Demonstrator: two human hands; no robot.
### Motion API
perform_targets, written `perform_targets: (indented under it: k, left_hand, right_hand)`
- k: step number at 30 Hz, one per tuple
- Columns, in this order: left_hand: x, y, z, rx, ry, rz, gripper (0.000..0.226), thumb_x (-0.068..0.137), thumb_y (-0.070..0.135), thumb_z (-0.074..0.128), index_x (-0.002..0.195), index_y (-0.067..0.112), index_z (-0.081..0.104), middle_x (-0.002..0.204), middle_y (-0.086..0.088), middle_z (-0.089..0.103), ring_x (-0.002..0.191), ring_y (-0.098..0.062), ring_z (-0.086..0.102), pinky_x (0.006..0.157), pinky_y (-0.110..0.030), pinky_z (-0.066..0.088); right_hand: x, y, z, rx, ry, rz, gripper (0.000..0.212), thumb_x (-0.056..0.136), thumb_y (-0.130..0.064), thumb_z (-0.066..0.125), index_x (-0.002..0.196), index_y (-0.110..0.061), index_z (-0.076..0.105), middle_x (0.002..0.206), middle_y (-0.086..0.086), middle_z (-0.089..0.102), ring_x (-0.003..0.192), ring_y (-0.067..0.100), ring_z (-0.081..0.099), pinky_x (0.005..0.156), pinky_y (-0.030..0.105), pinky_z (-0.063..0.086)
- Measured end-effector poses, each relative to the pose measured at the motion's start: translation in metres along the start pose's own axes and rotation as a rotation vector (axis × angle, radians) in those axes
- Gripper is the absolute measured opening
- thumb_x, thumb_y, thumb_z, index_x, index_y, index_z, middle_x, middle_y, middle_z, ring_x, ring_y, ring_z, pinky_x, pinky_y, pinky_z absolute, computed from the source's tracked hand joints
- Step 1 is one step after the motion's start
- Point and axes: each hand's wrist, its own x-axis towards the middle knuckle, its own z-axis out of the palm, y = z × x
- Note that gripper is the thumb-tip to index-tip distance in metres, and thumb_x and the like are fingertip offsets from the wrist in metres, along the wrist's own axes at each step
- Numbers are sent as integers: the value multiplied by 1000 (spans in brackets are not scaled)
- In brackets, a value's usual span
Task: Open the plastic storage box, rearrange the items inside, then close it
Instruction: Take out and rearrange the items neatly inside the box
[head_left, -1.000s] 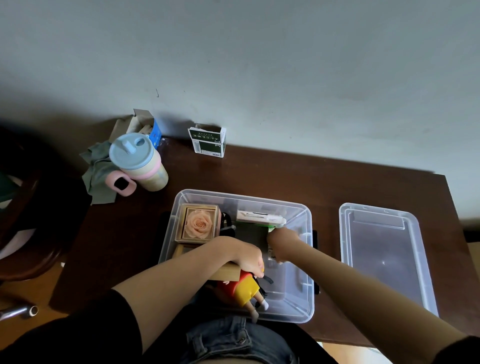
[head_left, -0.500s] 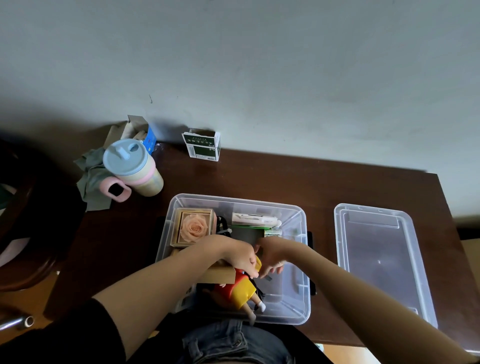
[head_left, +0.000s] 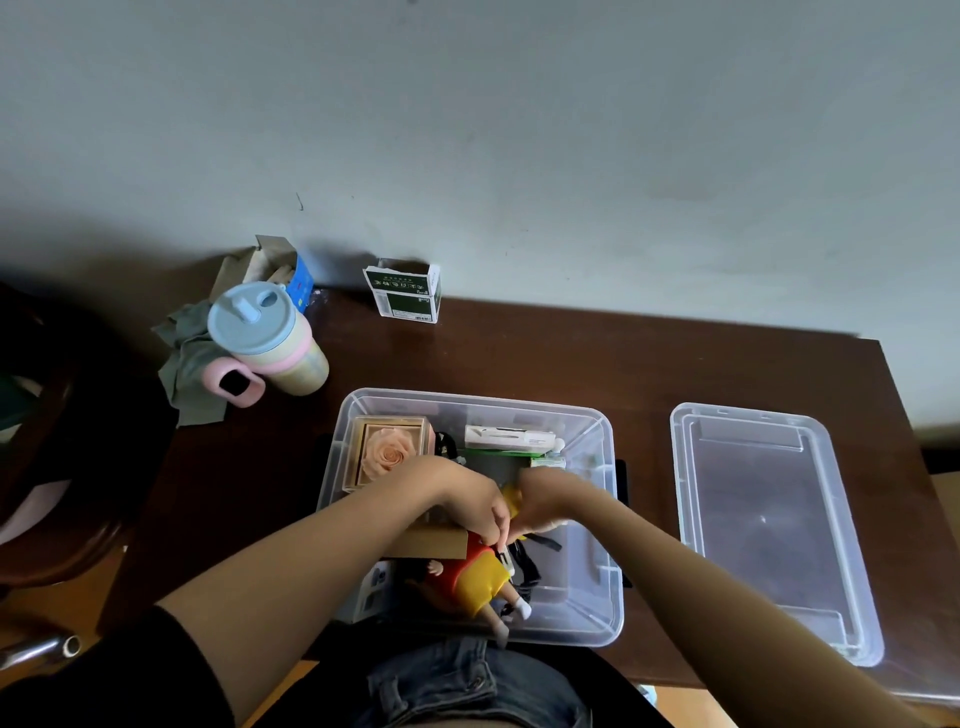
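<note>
I see my storage box (head_left: 597, 431) and its lid (head_left: 769, 530) in clear glossy plastic, on a dark, smooth wooden table (head_left: 571, 358); the grey rag (head_left: 184, 364) looks like matt cloth.

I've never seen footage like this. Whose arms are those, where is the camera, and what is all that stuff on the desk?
There is no machine here: a person wears a camera on the head, so the single head view looks forward and down at their own two arms. On the dark brown wooden table sits a clear plastic storage box, open, with its clear plastic lid lying to the right of it. Inside the box are a peach rose in a square case, a white tube-shaped package and a red and yellow doll. The left hand and the right hand meet over the doll, both touching a small yellow piece; exactly how they grip it is blurred. Behind the box stand a blue-lidded cup and a green and white carton.
</note>
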Motion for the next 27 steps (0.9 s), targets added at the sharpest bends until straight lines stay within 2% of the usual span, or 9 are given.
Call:
perform_targets:
  k: [5,7,9,11,14,17,19,24,27]
  left_hand:
    - [-10,-7,0,-72,49,82,27,91,17,54,118,18,58,125,-6,54,92,-13,50,73,-22,42]
    - [-15,-11,1,-102,69,121,25,91,18,56,115,19,58,123,-3,54,93,-10,50,75,-21,44]
    - [-18,-14,2,-127,94,135,20,89,20,58,110,20,60,121,0,56,103,-14,52,89,-31,46]
    - [-17,-15,3,-160,118,126,16,89,25,60,105,23,61,109,6,59,97,-10,54,85,-29,47]
    - [-12,-14,3,-198,155,75,28,89,42,59,103,18,63,81,11,60,77,-6,55,74,-24,42]
    - [-7,-16,6,-226,230,32,23,84,47,63,85,25,63,66,9,63,66,-6,56,69,-25,42]
    - [-5,-16,7,-254,287,18,18,81,39,70,83,26,58,74,3,66,67,-8,58,69,-28,44]
    - [-5,-15,6,-209,361,-134,67,77,39,72,127,16,34,120,-5,50,101,-22,54,80,-34,47]
    - [-3,-12,5,-235,360,-124,57,80,31,68,125,9,41,110,-5,57,95,-23,59,75,-32,49]
  right_hand:
    - [0,9,-17,107,49,48,49,64,-52,78,83,-10,62,85,5,63,73,18,52,64,28,43]
    - [0,9,-20,211,-3,50,57,65,-46,79,99,-2,65,81,8,64,65,17,52,57,25,44]
    - [0,8,-21,305,-71,43,59,68,-38,79,112,-3,62,74,3,58,56,12,51,46,18,45]
    - [-1,7,-20,358,-111,35,57,70,-34,79,116,-8,59,87,1,56,62,9,54,47,16,49]
    - [-3,6,-19,449,-166,-1,63,74,-28,76,131,-15,52,115,-2,50,88,14,60,62,20,57]
    - [-6,5,-21,529,-230,-38,61,79,-25,72,134,-20,48,123,-5,47,98,18,60,67,24,59]
    - [-8,5,-22,556,-224,-17,51,79,-22,70,126,-16,51,121,1,52,96,20,64,67,25,59]
    - [-12,11,-30,673,-274,12,33,79,-16,73,108,-6,60,105,13,70,84,23,72,76,31,59]
    - [-16,13,-39,845,-296,-72,23,80,-13,73,100,-9,63,99,10,72,79,22,72,73,30,60]
